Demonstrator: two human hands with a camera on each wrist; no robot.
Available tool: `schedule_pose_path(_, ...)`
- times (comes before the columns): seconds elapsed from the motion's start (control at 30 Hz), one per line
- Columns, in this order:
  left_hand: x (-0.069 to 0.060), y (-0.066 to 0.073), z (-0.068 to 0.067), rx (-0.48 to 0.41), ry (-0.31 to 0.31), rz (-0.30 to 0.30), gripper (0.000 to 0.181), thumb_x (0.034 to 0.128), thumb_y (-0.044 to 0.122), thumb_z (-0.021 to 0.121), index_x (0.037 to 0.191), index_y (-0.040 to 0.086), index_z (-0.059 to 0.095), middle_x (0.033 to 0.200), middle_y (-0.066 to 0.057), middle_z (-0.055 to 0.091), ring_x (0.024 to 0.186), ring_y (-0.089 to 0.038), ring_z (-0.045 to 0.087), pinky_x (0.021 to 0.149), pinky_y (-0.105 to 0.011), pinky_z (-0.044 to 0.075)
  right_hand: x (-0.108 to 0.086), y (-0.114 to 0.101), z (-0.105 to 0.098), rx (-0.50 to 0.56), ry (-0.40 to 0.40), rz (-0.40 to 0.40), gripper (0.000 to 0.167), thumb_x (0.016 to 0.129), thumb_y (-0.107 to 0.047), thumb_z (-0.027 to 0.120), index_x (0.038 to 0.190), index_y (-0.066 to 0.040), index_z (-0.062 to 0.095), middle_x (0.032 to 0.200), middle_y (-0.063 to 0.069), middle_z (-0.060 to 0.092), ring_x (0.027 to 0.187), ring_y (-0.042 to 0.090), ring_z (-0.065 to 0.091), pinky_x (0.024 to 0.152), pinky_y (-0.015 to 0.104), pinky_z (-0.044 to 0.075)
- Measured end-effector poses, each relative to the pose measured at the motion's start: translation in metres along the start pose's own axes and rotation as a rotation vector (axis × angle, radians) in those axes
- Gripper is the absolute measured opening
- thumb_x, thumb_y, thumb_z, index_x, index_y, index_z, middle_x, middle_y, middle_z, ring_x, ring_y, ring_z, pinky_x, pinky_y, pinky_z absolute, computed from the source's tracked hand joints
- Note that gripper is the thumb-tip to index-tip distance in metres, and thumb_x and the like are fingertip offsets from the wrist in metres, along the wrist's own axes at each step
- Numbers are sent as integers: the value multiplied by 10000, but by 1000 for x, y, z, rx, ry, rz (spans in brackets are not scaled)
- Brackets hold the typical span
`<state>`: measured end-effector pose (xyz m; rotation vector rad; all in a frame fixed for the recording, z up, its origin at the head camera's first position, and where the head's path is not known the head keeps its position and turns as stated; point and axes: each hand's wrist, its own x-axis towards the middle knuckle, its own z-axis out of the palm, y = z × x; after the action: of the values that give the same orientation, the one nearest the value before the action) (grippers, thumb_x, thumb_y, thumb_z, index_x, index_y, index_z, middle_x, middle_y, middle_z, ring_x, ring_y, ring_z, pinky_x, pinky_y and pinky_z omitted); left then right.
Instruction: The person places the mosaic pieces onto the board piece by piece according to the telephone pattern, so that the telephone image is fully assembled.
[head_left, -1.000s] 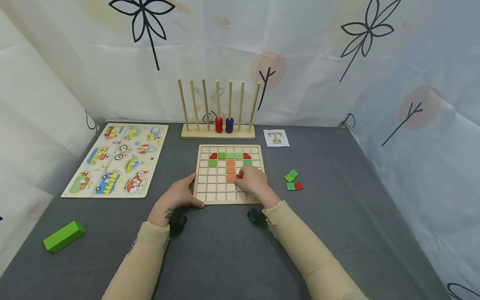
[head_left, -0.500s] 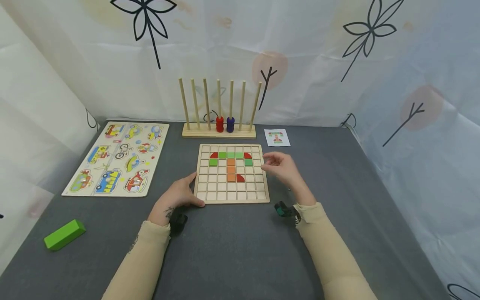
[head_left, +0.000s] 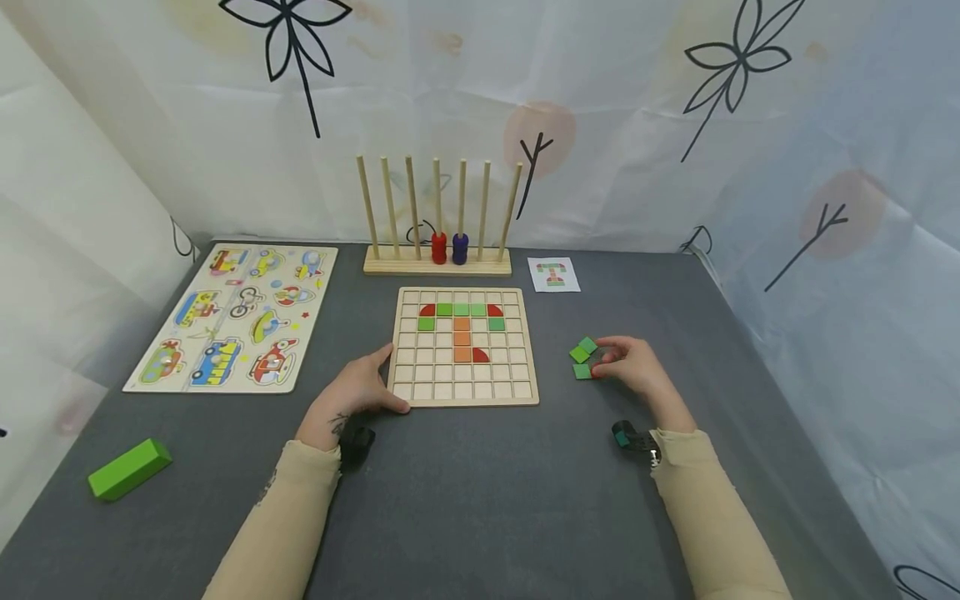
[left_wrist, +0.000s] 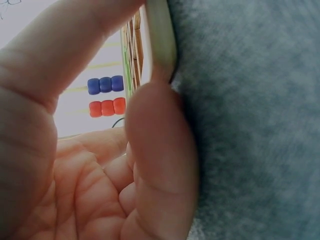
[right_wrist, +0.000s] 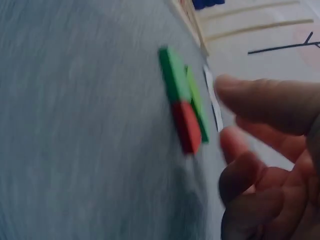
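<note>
A wooden grid board point(head_left: 424, 373) carries red, green and orange tiles in a T-like pattern. My left hand point(head_left: 352, 396) holds its near-left corner between thumb and fingers. In the left wrist view, the thumb point(left_wrist: 162, 150) presses the board's edge point(left_wrist: 159, 40). To the right of the board my right hand point(head_left: 637, 367) reaches beside several loose tiles. These are green tiles point(head_left: 582, 372) and one red tile point(right_wrist: 187, 127) with a rounded corner. In the right wrist view, the fingers are parted, apart from the red tile, with nothing between them.
Behind the board stands a wooden peg rack point(head_left: 437, 263) with red and blue beads. A small pattern card point(head_left: 554, 275) lies at the back right. A vehicle picture puzzle point(head_left: 232, 321) is on the left, with a green block point(head_left: 129, 471) nearer the front.
My right hand has let go of a red tile on the board, beside the lowest orange tile, and moved right to the loose tiles. My left hand has stayed at the board's corner.
</note>
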<state>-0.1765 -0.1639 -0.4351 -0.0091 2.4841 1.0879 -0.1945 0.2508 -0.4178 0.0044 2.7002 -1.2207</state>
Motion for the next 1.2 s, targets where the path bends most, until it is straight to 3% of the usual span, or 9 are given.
schedule_pose_path(0.13, 0, 0, 0, 6, 4, -1, 1172, 584, 179, 879, 1486, 52, 142, 1219, -210, 514, 672, -197, 509, 628, -298, 417, -2, 6, -3, -102, -42, 31, 505, 751, -60, 727, 1219, 43, 568, 863, 108, 560, 720, 180, 456, 626, 296, 376)
schedule_pose_path(0.27, -1, 1, 0, -7, 2, -2, 1159, 591, 173, 874, 1487, 60, 147, 975, -167, 573, 621, -188, 496, 593, -299, 417, -3, 5, -1, -185, -64, 43, 463, 765, -82, 717, 1203, 11, 600, 958, 166, 568, 797, 238, 476, 666, 329, 394)
schedule_pose_path(0.4, -2, 2, -1, -20, -1, -17, 1152, 600, 165, 868, 1490, 75, 143, 731, -100, 522, 564, -176, 481, 560, -297, 417, -3, 2, 0, -220, -64, 43, 374, 771, -84, 711, 1130, -1, 647, 1046, 210, 599, 888, 279, 527, 751, 394, 429)
schedule_pose_path(0.57, -3, 3, -1, -27, 3, -18, 1151, 598, 161, 869, 1490, 74, 147, 910, -124, 557, 599, -182, 497, 567, -297, 423, -2, 0, 1, -241, -50, 47, 228, 762, -80, 726, 955, 8, 643, 941, 170, 616, 812, 254, 535, 694, 364, 422)
schedule_pose_path(0.8, -2, 3, -1, -26, 1, -22, 1157, 594, 170, 872, 1489, 68, 146, 1031, -168, 556, 616, -192, 508, 573, -298, 428, -3, -2, 1, -306, -18, 115, 333, 770, -148, 725, 1042, 17, 626, 958, 162, 585, 804, 245, 507, 671, 346, 399)
schedule_pose_path(0.87, -2, 2, -1, -25, 1, -22, 1158, 593, 173, 873, 1488, 65, 147, 1083, -172, 547, 624, -193, 510, 574, -300, 429, -4, -3, 1, -320, -5, 136, 291, 770, -162, 722, 995, 3, 639, 931, 149, 588, 785, 242, 502, 652, 338, 388)
schedule_pose_path(0.93, -2, 2, -1, -25, 2, -23, 1158, 592, 173, 874, 1488, 66, 148, 1046, -162, 555, 620, -192, 509, 572, -300, 428, -5, -3, 1, -328, 14, 138, 229, 765, -165, 724, 911, -15, 633, 868, 125, 576, 743, 229, 490, 616, 323, 368)
schedule_pose_path(1.07, -3, 3, -1, -26, 3, -23, 1154, 595, 162, 871, 1489, 74, 148, 799, -110, 556, 575, -181, 496, 560, -296, 426, -6, -4, 2, -326, 38, 123, 187, 755, -147, 728, 778, -55, 568, 749, 63, 506, 664, 199, 447, 563, 304, 321)
schedule_pose_path(1.2, -3, 3, -1, -27, 1, -19, 1156, 595, 155, 870, 1490, 70, 141, 679, -76, 532, 544, -171, 492, 551, -294, 428, -3, -11, 2, -305, 49, 85, 192, 762, -141, 721, 741, -62, 547, 695, 34, 484, 624, 187, 430, 545, 302, 318)
